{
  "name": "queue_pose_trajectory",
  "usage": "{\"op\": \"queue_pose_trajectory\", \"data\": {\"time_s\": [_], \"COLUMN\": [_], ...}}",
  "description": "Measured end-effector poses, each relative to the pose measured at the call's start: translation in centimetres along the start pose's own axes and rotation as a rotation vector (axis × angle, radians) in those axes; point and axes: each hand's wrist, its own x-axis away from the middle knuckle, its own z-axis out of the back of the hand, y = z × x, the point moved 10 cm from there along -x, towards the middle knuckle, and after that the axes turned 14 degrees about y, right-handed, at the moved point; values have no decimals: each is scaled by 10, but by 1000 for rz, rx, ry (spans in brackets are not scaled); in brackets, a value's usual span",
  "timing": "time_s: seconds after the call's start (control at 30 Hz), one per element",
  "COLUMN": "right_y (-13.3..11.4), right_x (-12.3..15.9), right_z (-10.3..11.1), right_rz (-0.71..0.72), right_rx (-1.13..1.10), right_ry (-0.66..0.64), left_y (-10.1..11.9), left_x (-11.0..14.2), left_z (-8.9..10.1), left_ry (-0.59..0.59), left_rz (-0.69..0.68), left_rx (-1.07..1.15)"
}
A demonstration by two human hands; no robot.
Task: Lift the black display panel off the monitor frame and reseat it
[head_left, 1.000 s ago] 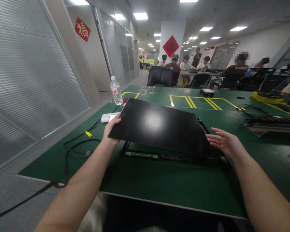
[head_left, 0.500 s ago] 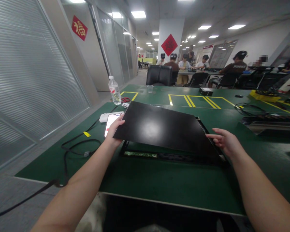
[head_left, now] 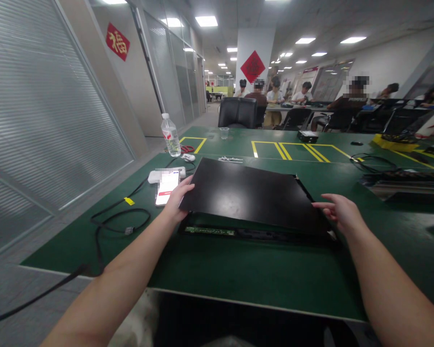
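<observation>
A thin black display panel (head_left: 249,193) tilts over a black frame (head_left: 271,237) on the green table (head_left: 246,274); its left side is raised and its right side lies low at the frame. My left hand (head_left: 179,197) grips the panel's left edge, thumb on top and the other fingers underneath. At the panel's right edge, my right hand (head_left: 340,212) has its index finger stretched toward the frame's side, with the other fingers partly curled and nothing held. A green circuit board (head_left: 210,232) shows along the frame's near bar. The panel hides most of the frame's inside.
Left of the panel lie a lit phone (head_left: 167,188), a white power strip (head_left: 155,175) and a black cable (head_left: 100,226). Behind stand a water bottle (head_left: 171,136) and a plastic cup (head_left: 224,133). Dark flat parts (head_left: 401,185) lie at right. People sit at far tables.
My left hand has moved right and slightly down with the panel, lowering its left side toward the frame. More of the phone now shows. My right hand's fingers have curled, leaving the index finger out.
</observation>
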Motion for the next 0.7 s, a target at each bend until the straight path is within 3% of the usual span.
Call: {"op": "queue_pose_trajectory", "data": {"time_s": [0.7], "right_y": [-2], "right_x": [-1], "right_z": [3], "right_rz": [156], "right_rx": [100], "right_ry": [65], "left_y": [-17], "left_x": [-3], "left_z": [-1], "left_ry": [-31], "left_rz": [63], "left_rx": [-15]}}
